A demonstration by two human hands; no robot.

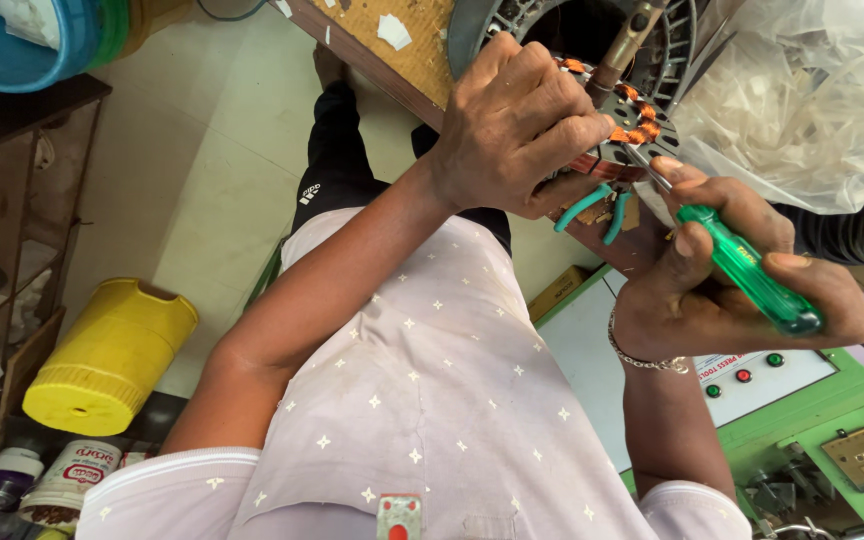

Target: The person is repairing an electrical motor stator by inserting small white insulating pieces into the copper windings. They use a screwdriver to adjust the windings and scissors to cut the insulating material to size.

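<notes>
Pale starred shirt [432,400] nearest the lens, arms reaching up from it. Step in hand, by my read: working the copper windings [635,128] of a round motor stator [652,75] at the worktop [402,60] edge. Right hand [722,270] clenched around a green-handled screwdriver [747,275], tip at the coils just above it. Left hand [512,125] curled, gripping the stator rim. Teal-handled pliers [592,205] lie just below the left hand. Next move likely calls for steady prying without nicking wire.
</notes>
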